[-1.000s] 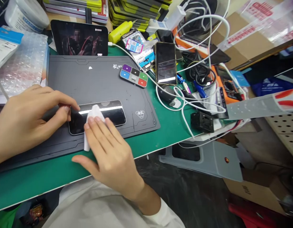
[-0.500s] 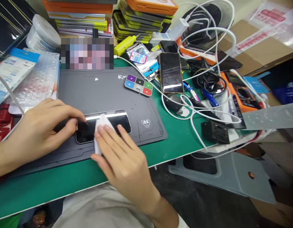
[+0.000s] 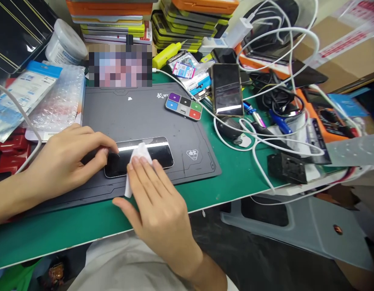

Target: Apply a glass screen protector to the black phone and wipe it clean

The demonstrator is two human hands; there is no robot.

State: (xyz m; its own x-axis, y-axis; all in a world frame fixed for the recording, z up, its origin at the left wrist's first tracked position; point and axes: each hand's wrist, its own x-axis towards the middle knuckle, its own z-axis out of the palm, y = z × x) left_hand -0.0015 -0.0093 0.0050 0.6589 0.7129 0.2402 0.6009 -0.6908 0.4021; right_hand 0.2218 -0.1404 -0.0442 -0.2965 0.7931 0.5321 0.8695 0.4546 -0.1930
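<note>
A smartphone point(image 3: 162, 154) lies screen up on the dark grey work mat point(image 3: 123, 115), a bright streak of light reflected across its glass. My left hand point(image 3: 74, 155) grips its left end, with thumb and index finger bent against the edge. Under the fingers of my right hand point(image 3: 158, 202) is a folded white wipe point(image 3: 141, 151), pressed on the middle of the screen. Those fingers lie long and together over it, while the thumb sticks out to the left. Part of the wipe hangs past the phone's near edge.
A remote-like pad with coloured keys point(image 3: 183, 106) lies on the mat's far right. Beyond it, another phone point(image 3: 227, 89), tangled white cables point(image 3: 284, 149) and tools crowd the green table point(image 3: 202, 198). Stacked cases point(image 3: 175, 28) and a white tub point(image 3: 66, 42) stand at the back.
The whole view has shifted, so things appear further right. My right hand and the wipe have slid slightly toward the phone's near edge. My left hand keeps its grip on the phone.
</note>
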